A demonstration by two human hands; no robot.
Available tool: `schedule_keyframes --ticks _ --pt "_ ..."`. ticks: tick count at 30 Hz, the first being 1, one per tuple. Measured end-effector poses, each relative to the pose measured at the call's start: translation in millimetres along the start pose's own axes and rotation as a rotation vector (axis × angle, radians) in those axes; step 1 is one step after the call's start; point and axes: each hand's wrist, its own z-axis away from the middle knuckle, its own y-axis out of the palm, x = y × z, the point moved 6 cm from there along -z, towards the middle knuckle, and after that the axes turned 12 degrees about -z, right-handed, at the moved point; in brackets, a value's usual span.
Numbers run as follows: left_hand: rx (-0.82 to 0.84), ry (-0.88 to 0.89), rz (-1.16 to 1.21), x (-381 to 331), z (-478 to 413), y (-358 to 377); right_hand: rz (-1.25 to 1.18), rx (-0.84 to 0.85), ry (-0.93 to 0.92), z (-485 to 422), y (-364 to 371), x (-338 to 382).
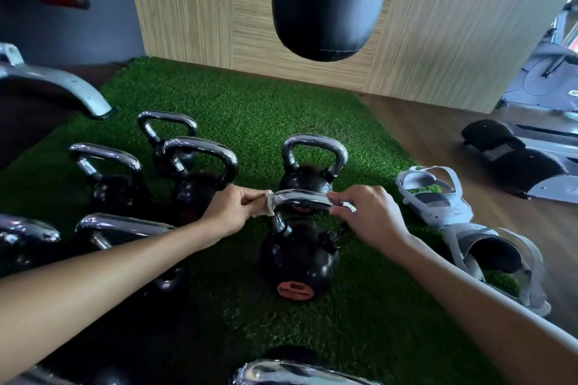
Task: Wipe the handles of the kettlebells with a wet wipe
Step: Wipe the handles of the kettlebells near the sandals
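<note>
A black kettlebell (298, 256) with a chrome handle (300, 197) and an orange label stands on the green turf (250, 109) in front of me. My left hand (230, 209) pinches a whitish wet wipe (268, 204) wrapped on the handle's left corner. Over on the handle's right end, my right hand (369, 212) grips the chrome. Several other black kettlebells with chrome handles stand to the left (194, 172) and one behind (308, 166).
A black punching bag (331, 0) hangs overhead at the back. Grey sandals (444, 197) lie on the turf's right edge by the wooden floor. Exercise machine parts stand at far right (531, 159) and far left (53, 87). Another chrome handle (297, 372) shows at the bottom edge.
</note>
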Motion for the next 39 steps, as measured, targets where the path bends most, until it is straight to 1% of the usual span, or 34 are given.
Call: schedule_keyframes --ticks 3,5,6,9,10,12,15,18,20,23,25,27,30,33,36,39 --pt "-0.109 0.024 0.105 -9.9 8.2 4.8 0.000 -0.004 -0.002 -0.4 0.3 -1.2" --pt "-0.111 -0.033 0.209 -5.8 13.2 12.6 0.002 -0.005 -0.004 0.3 0.7 -2.0" --pt "-0.102 -0.090 0.241 0.5 17.3 17.3 0.000 -0.001 -0.001 0.8 1.0 -2.2" --pt "-0.035 -0.254 0.273 19.9 30.7 34.3 0.002 0.000 0.002 0.5 1.2 -2.1" --pt "-0.038 -0.267 0.304 21.6 33.2 38.9 0.004 0.003 0.000 0.3 1.5 -2.1" --pt "-0.105 -0.250 0.357 18.4 35.1 41.0 0.017 0.006 -0.014 -0.1 1.7 -2.4" --pt "-0.174 -0.259 0.325 16.2 37.6 42.4 0.020 0.016 -0.016 0.9 3.3 -3.7" --pt "-0.129 -0.377 0.312 24.3 45.9 60.5 0.022 0.038 -0.008 -0.5 2.8 -5.3" --pt "-0.162 -0.459 0.388 25.9 50.8 71.5 0.036 0.119 0.009 -5.3 0.5 -8.7" --pt "-0.271 -0.558 0.528 19.7 53.2 79.5 0.040 0.290 0.054 -7.9 -1.8 -21.1" --pt "-0.317 -0.607 0.561 16.6 53.9 82.8 -0.079 0.368 0.105 -3.0 -0.2 -32.6" --pt "-0.344 -0.617 0.538 15.5 52.7 83.9 -0.132 0.341 0.149 2.3 0.4 -36.7" --pt "-0.361 -0.645 0.500 14.5 51.9 85.8 -0.055 0.247 0.163 6.5 2.4 -35.1" --pt "-0.346 -0.656 0.492 12.8 46.9 85.7 -0.096 0.189 0.233 15.6 4.4 -31.6" --pt "-0.286 -0.599 0.456 10.8 30.2 81.1 -0.118 0.124 0.318 29.7 6.5 -29.4" --pt "-0.187 -0.545 0.443 6.2 2.3 79.5 -0.058 0.119 0.390 47.7 9.4 -21.3"
